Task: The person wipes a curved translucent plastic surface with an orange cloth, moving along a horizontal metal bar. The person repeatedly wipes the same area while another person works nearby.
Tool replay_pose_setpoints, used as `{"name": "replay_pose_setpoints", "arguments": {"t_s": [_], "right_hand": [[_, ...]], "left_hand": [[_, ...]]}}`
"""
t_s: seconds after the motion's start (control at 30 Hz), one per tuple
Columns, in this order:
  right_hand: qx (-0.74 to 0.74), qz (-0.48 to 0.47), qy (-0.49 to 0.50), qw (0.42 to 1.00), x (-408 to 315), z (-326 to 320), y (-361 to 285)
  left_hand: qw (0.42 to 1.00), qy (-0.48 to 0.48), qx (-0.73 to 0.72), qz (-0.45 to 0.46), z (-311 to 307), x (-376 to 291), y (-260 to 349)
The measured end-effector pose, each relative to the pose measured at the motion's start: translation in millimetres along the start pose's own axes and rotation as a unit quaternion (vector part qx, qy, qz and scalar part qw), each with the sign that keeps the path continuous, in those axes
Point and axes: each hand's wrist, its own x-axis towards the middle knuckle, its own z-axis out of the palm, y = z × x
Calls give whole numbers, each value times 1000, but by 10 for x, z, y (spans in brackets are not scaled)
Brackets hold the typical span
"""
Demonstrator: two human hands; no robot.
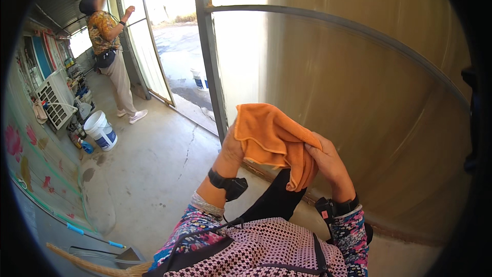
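An orange microfibre cloth (275, 136) hangs in loose folds between my two hands, in front of a translucent panel wall (357, 96). My right hand (326, 157) pinches its right edge, with the thumb on top. The cloth covers the fingers of my left hand (232, 146), so only its back and wrist show, at the cloth's left side. A black strap with a small device (228, 185) is on my left wrist, and another strapped device (326, 211) is on the right.
A person (105, 46) stands by the open door panel (150, 42), one arm raised. A white bucket (100, 130) and a blue bottle (85, 146) stand on the concrete floor. Another bucket (199, 79) is outside. A broom (84, 262) and dustpan (130, 256) lie lower left.
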Motion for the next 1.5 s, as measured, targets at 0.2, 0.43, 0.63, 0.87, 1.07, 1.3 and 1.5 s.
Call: {"name": "replay_pose_setpoints", "arguments": {"t_s": [0.2, 0.43, 0.63, 0.87, 1.07, 1.3, 1.5], "right_hand": [[129, 45, -11, 991, -184, -175, -140], [66, 65, -28, 995, -181, -106, 11], [19, 22, 76, 997, -168, -22, 223], [29, 81, -6, 996, -93, -100, 233], [18, 127, -92, 987, -111, -15, 236], [-183, 112, -116, 970, 34, -175, 134], [-186, 120, 137, 966, 100, -323, 838]], "left_hand": [[988, 49, 95, -114, -123, -13, 35], [969, -100, 207, -86, 465, -98, -123], [897, -69, 436, 23, 820, -199, -308], [913, -76, 400, 42, 888, -307, -324], [926, -158, 320, -128, 810, -343, -329], [848, -209, 381, -303, 610, -258, -110], [975, -65, 112, -181, 517, -199, -28]]}}
